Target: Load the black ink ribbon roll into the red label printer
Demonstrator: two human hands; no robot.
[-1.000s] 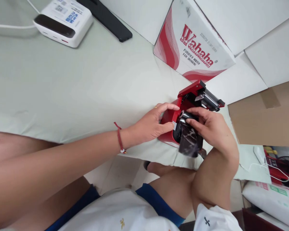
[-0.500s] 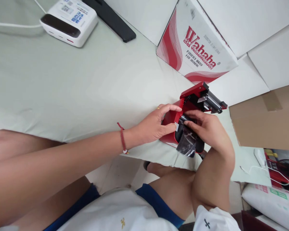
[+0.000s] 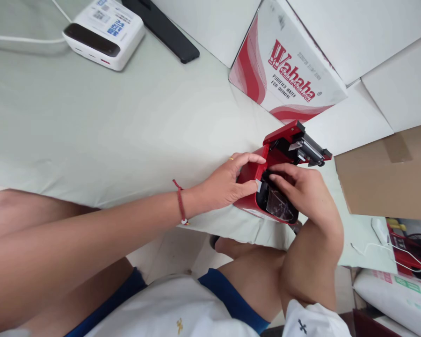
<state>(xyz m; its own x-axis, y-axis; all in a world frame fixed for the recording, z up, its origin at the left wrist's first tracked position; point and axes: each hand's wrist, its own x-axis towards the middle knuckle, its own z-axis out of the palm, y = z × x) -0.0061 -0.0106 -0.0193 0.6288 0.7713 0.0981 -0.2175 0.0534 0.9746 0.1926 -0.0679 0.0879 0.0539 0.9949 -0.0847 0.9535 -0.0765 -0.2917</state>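
Observation:
A small red printer (image 3: 250, 202) stands at the table's near edge with its lid (image 3: 294, 140) tilted open. My left hand (image 3: 228, 182) grips the printer's left side, thumb and fingers wrapped round the red casing. My right hand (image 3: 303, 187) reaches into the open bay and its fingers press on a black shiny ribbon roll (image 3: 279, 206) that lies inside the casing. A red string bracelet is on my left wrist.
A pale green cloth covers the table (image 3: 108, 126). A red and white Wahaha carton (image 3: 287, 70) stands just behind the printer, a brown cardboard box (image 3: 389, 173) to its right. A white device (image 3: 103, 32) with a cable and a black flat object (image 3: 164, 30) lie at the far left.
The black ribbon roll hung over the printer's front edge before; my right hand has pushed it down into the bay. My left hand has kept its hold on the casing.

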